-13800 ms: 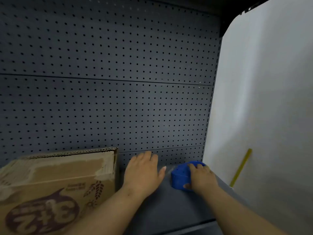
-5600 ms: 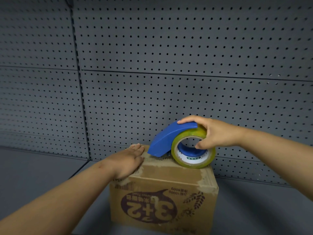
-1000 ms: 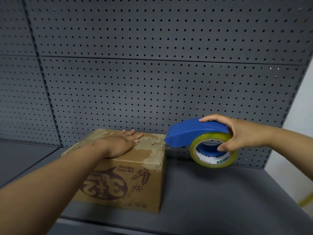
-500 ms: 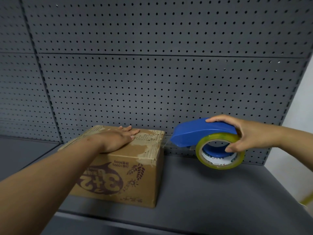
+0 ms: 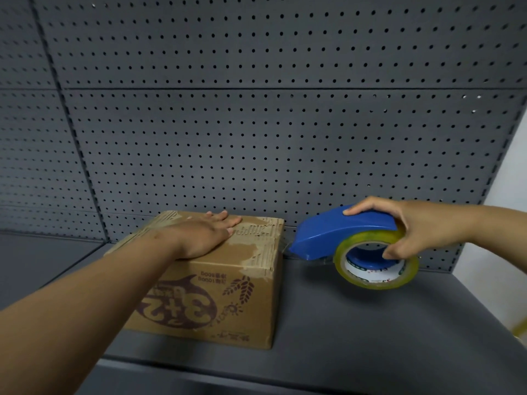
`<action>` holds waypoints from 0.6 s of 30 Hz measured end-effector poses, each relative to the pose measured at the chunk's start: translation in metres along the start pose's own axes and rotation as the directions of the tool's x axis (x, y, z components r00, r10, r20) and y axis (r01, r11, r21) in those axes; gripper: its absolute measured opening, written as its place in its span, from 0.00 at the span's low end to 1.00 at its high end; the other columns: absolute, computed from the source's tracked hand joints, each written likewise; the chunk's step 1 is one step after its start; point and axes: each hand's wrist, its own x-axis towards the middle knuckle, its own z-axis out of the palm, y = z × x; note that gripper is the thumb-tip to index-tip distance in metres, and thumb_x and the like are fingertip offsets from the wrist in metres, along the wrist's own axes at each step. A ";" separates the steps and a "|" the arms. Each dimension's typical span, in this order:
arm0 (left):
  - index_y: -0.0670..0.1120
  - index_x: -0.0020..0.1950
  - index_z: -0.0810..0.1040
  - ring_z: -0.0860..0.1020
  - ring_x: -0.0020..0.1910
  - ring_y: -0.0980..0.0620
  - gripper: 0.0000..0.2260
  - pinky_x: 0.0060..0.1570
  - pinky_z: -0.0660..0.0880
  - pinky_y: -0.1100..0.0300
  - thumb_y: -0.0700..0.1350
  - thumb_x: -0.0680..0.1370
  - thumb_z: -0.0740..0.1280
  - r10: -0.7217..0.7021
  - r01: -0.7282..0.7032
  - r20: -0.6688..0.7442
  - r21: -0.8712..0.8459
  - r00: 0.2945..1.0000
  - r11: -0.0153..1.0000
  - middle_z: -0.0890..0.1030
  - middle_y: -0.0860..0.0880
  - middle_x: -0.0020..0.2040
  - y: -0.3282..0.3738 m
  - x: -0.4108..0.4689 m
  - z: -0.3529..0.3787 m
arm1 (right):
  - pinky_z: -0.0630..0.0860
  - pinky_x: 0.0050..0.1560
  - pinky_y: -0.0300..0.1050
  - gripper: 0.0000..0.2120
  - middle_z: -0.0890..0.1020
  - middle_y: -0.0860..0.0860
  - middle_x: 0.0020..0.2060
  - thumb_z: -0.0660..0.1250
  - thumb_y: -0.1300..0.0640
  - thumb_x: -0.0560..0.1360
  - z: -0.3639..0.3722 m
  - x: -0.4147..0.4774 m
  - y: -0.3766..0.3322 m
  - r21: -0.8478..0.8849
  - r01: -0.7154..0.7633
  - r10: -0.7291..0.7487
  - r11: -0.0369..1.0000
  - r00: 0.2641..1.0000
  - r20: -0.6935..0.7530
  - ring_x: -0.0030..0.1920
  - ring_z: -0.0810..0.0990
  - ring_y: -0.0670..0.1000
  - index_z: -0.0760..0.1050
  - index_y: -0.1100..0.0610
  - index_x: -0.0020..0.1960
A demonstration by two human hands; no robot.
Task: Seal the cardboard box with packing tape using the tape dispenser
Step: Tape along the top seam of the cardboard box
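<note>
A brown cardboard box (image 5: 228, 297) with a dark printed logo on its front stands on the grey shelf (image 5: 356, 332); its top surface is torn and peeled. My left hand (image 5: 205, 235) lies flat on the box top with fingers spread. To the right of the box, in the air above the shelf, my right hand (image 5: 422, 226) grips a blue tape dispenser (image 5: 336, 232) loaded with a yellowish roll of clear tape (image 5: 376, 263). The dispenser's nose points at the box's upper right edge, a short gap away. A thin clear strip seems to run from nose to box.
A grey pegboard wall (image 5: 256, 138) rises directly behind the box and shelf. A white wall (image 5: 507, 223) bounds the shelf on the right, with a yellow object (image 5: 520, 327) at its foot. The shelf's front edge runs along the bottom.
Over the last second the dispenser in my right hand has drawn away to the right from the box's edge. My left hand has stayed flat on the box top.
</note>
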 end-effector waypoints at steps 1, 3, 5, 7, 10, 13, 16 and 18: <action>0.59 0.76 0.45 0.45 0.78 0.49 0.22 0.74 0.45 0.51 0.55 0.82 0.42 0.003 -0.003 -0.003 0.010 1.000 1.000 0.45 0.51 0.79 0.001 0.000 0.000 | 0.75 0.37 0.40 0.35 0.80 0.56 0.41 0.72 0.59 0.67 -0.001 0.002 -0.003 0.000 -0.008 0.008 1.000 1.000 0.013 0.33 0.76 0.45 0.62 0.26 0.58; 0.59 0.76 0.45 0.45 0.78 0.49 0.22 0.74 0.45 0.51 0.55 0.82 0.42 0.008 -0.007 -0.008 0.028 1.000 1.000 0.44 0.51 0.79 0.002 -0.001 0.000 | 0.72 0.35 0.39 0.33 0.78 0.51 0.35 0.70 0.61 0.68 -0.002 0.006 -0.010 -0.001 -0.023 0.023 1.000 0.999 0.030 0.31 0.73 0.45 0.63 0.28 0.57; 0.60 0.76 0.44 0.44 0.78 0.49 0.22 0.74 0.45 0.51 0.55 0.82 0.41 0.011 -0.011 -0.010 0.029 1.000 1.000 0.44 0.51 0.79 0.002 -0.002 0.000 | 0.69 0.32 0.37 0.32 0.75 0.44 0.29 0.68 0.63 0.68 -0.002 0.010 -0.018 -0.009 -0.041 0.041 0.999 0.999 0.035 0.28 0.71 0.44 0.65 0.30 0.57; 0.60 0.76 0.44 0.44 0.78 0.49 0.22 0.74 0.45 0.50 0.56 0.82 0.41 0.017 -0.017 -0.010 0.022 1.000 1.000 0.44 0.51 0.79 0.001 -0.003 0.002 | 0.68 0.31 0.38 0.31 0.74 0.44 0.29 0.67 0.63 0.68 -0.005 0.014 -0.028 -0.035 -0.045 0.046 0.998 0.998 0.044 0.28 0.70 0.45 0.66 0.30 0.57; 0.61 0.76 0.44 0.43 0.78 0.49 0.22 0.75 0.45 0.49 0.56 0.82 0.41 0.024 -0.024 -0.008 0.012 1.000 1.000 0.43 0.51 0.79 -0.001 -0.002 0.003 | 0.68 0.29 0.34 0.30 0.76 0.39 0.28 0.67 0.63 0.68 -0.012 0.021 -0.044 -0.098 -0.044 0.047 0.994 0.998 0.030 0.25 0.71 0.41 0.67 0.30 0.56; 0.61 0.76 0.43 0.43 0.78 0.49 0.22 0.75 0.45 0.50 0.56 0.81 0.41 0.028 -0.028 -0.012 0.025 1.000 0.999 0.43 0.52 0.79 -0.002 -0.001 0.003 | 0.69 0.29 0.33 0.30 0.78 0.39 0.31 0.67 0.64 0.67 -0.017 0.019 -0.052 -0.120 -0.047 0.049 0.992 0.999 0.011 0.26 0.72 0.40 0.69 0.32 0.55; 0.61 0.76 0.44 0.44 0.78 0.48 0.22 0.74 0.44 0.50 0.56 0.81 0.41 0.028 -0.027 -0.014 0.027 1.000 0.999 0.43 0.52 0.79 -0.003 0.001 0.003 | 0.70 0.31 0.35 0.30 0.78 0.43 0.36 0.67 0.65 0.67 -0.019 0.013 -0.055 -0.116 -0.075 0.076 0.990 0.997 0.005 0.29 0.73 0.43 0.69 0.32 0.55; 0.61 0.76 0.44 0.44 0.78 0.48 0.22 0.75 0.45 0.49 0.56 0.81 0.41 0.031 -0.031 -0.011 0.021 0.999 0.999 0.43 0.52 0.79 -0.004 0.002 0.004 | 0.69 0.29 0.32 0.29 0.79 0.40 0.32 0.67 0.65 0.67 -0.018 0.013 -0.059 -0.128 -0.084 0.084 0.988 0.996 -0.007 0.26 0.72 0.41 0.70 0.32 0.54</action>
